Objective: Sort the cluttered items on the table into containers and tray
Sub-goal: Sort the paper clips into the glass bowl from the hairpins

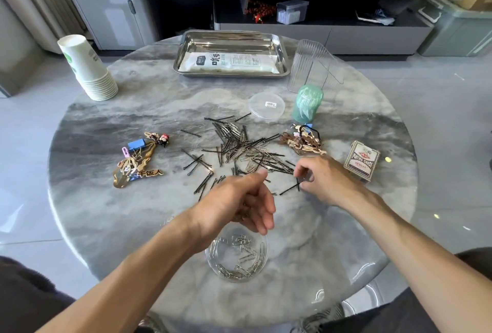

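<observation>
Sorting a mixed pile point(239, 146) of paper clips and black bobby pins at mid-table point(106, 226). Hovering the left hand point(239, 202) just above the clear dish point(237, 258), fingers loosely curled and pointing down; possibly releasing clips, but whether anything is held between them cannot be told. Pinching with the right hand point(319, 181) at the pile's near right edge, thumb and fingertips closing on the end of a bobby pin point(290, 188) lying on the marble. Holding clips only in the dish so far, by the look of it; leaving most of the pile unsorted, with hair accessories heaped left point(138, 157) and right point(300, 141), a card box point(362, 161) far right, and the tray point(231, 53) at the far side carrying one packet point(229, 62).

Risking, from here: snagging a tangled neighbour when lifting the pin and dragging clips along; dropping the thin pin on the slick marble, given so slight a pinch; mixing pins into the clip dish by mistake; nudging the dish with the left wrist, hanging so close above it.
</observation>
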The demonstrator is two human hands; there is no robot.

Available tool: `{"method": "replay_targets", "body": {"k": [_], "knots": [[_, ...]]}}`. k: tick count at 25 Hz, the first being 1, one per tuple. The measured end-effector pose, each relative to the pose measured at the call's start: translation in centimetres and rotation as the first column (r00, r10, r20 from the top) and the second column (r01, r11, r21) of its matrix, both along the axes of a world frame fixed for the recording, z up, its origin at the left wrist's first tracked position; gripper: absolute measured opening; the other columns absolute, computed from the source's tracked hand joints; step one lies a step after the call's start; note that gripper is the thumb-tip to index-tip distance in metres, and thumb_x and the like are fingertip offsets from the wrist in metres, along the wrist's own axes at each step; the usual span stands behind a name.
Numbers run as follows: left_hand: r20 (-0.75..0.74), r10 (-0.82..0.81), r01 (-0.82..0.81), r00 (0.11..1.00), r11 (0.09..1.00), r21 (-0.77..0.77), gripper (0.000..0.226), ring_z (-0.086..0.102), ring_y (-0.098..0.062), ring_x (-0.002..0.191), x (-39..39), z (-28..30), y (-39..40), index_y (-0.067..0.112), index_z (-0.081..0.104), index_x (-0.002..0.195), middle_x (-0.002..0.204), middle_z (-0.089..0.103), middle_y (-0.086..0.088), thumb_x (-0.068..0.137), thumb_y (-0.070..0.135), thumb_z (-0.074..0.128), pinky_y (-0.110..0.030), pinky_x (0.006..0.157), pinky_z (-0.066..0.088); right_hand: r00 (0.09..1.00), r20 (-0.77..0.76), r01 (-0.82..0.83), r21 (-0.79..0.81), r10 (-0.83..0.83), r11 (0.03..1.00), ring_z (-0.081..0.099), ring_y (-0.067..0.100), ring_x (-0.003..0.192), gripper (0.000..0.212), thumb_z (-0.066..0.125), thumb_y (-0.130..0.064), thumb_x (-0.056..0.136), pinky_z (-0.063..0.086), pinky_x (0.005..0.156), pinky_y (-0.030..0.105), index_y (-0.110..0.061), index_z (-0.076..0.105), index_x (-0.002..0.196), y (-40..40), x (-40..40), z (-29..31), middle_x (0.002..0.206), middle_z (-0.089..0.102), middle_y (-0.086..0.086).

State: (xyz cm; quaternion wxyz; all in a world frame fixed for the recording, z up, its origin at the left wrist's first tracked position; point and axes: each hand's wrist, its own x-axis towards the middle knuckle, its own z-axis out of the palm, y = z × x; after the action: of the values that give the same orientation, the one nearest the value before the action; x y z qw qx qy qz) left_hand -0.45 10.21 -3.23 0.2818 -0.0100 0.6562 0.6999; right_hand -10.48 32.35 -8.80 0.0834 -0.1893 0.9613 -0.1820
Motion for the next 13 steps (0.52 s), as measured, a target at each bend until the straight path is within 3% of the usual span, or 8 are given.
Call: {"method": "replay_targets", "body": {"k": [3,6,8,10,13], "knots": [[-0.004,-0.072,0.072,0.997,0.997,0.000,0.054,0.070,-0.031,0.082,0.1,-0.6,-0.7,0.012,0.068,0.079,0.089,0.073,-0.024,0.093,0.056,0.042,-0.035,0.079,0.051,0.998,0.057,0.040,-0.019,-0.039,0.999,0.055,0.011,0.071,0.026,0.064,-0.005,0.076,0.035,0.059,0.017,-0.029,0.057,0.077,-0.1,-0.1,-0.3,0.079,0.059,-0.011],[0.012,-0.062,0.061,0.998,0.993,0.102,0.050,0.070,-0.032,0.099,-0.5,-0.9,-1.5,0.011,0.072,0.091,0.102,0.073,-0.023,0.094,0.053,0.045,-0.034,0.087,0.053,0.986,0.100,0.134,-0.005,-0.133,0.991,0.057,0.014,0.074,0.021,0.065,-0.006,0.075,0.039,0.060,0.019,-0.025,0.057,0.079,-0.6,0.0,0.7,0.075,0.059,-0.011],[0.043,-0.098,0.089,0.994,0.980,0.177,0.049,0.069,-0.032,0.106,-0.9,-0.9,-1.8,0.010,0.072,0.099,0.109,0.071,-0.022,0.094,0.050,0.045,-0.034,0.091,0.053,0.963,0.185,0.224,-0.144,-0.196,0.964,0.056,0.015,0.067,0.020,0.068,-0.001,0.072,0.046,0.064,0.027,-0.017,0.061,0.082,-0.9,0.0,2.8,0.071,0.061,-0.005],[0.036,-0.104,0.095,0.994,0.976,0.195,0.043,0.070,-0.032,0.102,-1.3,-0.6,-2.2,0.009,0.074,0.099,0.109,0.071,-0.022,0.093,0.044,0.049,-0.033,0.087,0.055,0.922,0.383,0.238,-0.430,-0.063,0.871,0.054,0.015,0.057,0.025,0.069,0.008,0.072,0.052,0.059,0.034,-0.014,0.063,0.080,-1.4,0.9,5.9,0.068,0.062,0.003],[0.017,0.217,-0.217,0.976,0.966,0.142,0.026,0.071,-0.024,0.075,-3.2,-0.4,-3.6,0.013,0.076,0.086,0.095,0.074,-0.019,0.088,0.030,0.057,-0.027,0.066,0.055,0.786,0.507,0.083,-0.654,0.354,0.752,0.057,0.016,0.061,0.030,0.074,0.006,0.070,0.053,0.056,0.026,-0.022,0.067,0.074,-3.0,3.5,8.5,0.071,0.065,0.005]]}}
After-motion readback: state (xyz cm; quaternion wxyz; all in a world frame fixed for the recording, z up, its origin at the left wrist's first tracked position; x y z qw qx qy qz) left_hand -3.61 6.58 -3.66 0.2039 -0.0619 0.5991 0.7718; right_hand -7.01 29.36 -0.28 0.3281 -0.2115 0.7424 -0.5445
